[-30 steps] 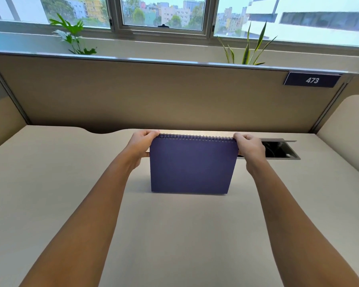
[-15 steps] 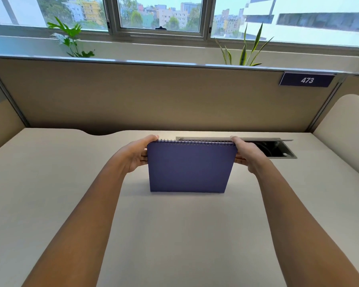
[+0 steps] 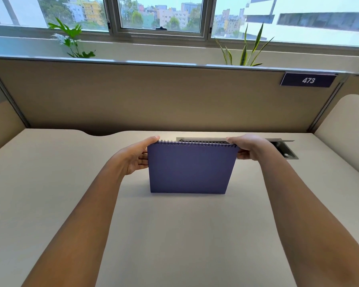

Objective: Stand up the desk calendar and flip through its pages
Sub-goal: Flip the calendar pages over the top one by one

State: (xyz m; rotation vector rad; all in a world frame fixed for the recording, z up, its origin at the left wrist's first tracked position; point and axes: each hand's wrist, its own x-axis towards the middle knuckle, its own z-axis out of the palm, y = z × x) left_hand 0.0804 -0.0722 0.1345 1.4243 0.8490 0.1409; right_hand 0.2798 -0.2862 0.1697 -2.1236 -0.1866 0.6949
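The desk calendar (image 3: 190,168) stands upright in the middle of the beige desk (image 3: 174,235), its plain purple cover facing me and its wire spiral along the top edge. My left hand (image 3: 136,157) holds the top left corner, thumb on the spiral, fingers behind the left edge. My right hand (image 3: 248,147) grips the top right corner the same way. The pages on the far side are hidden behind the cover.
A metal cable hatch (image 3: 282,149) is set into the desk behind the calendar, to the right. A tan partition (image 3: 164,96) with a "473" plate (image 3: 308,80) closes the back. Plants (image 3: 71,40) stand on the sill beyond.
The calendar has sunk slightly toward the desk and stays upright. Both hands slid from on top of the spiral to the upper corners and side edges.
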